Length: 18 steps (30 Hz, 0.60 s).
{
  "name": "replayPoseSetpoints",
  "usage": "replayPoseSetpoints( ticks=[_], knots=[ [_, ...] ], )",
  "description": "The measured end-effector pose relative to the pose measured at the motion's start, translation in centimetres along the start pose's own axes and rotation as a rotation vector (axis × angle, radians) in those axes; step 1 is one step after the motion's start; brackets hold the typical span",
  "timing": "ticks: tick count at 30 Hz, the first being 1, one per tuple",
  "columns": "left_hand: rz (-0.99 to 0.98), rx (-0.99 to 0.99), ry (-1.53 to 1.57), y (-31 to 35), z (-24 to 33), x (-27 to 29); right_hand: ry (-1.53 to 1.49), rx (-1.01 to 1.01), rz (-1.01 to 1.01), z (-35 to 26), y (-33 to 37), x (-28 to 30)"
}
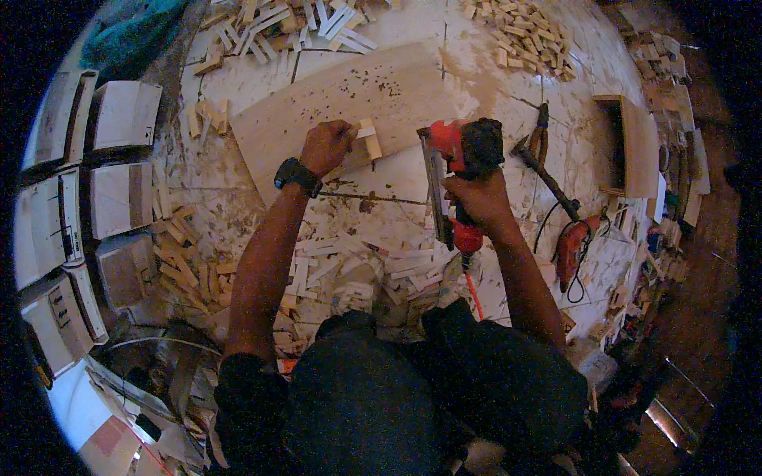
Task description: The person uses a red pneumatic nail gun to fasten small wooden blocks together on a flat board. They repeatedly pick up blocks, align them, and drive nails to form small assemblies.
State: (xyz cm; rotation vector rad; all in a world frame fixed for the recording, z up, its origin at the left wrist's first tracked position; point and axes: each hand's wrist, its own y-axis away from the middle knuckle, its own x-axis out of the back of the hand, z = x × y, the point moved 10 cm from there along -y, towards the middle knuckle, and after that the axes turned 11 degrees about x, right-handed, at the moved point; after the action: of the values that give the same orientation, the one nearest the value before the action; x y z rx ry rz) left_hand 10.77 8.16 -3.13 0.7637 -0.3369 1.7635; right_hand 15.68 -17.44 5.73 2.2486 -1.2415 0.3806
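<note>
My left hand, with a dark watch on its wrist, is closed at the left end of a small pale wood piece. That piece has a corner-like shape and sits over a wide flat board on the floor. Wrapped round the handle of a red and black nail gun is my right hand. The gun stands to the right of the wood piece, apart from it, its long magazine facing left. An orange hose runs from the gun's base toward me.
Boxy wooden units line the left side. Heaps of cut wood strips lie far off, with more strips near my feet. To the right are a hammer, a red corded power tool and an open wooden box.
</note>
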Motion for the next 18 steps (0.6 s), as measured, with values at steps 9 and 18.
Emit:
replayPoseSetpoints(
  ticks=[9, 18],
  knots=[
    [-0.096, 0.113, 0.037, 0.0, -1.6, -1.3, -0.031, 0.079, -0.06, -4.4, -0.4, -2.5],
    [-0.066, 0.139, 0.042, 0.0, -1.7, -1.1, -0.076, 0.057, -0.186, -4.5, -1.5, -7.3]
  ],
)
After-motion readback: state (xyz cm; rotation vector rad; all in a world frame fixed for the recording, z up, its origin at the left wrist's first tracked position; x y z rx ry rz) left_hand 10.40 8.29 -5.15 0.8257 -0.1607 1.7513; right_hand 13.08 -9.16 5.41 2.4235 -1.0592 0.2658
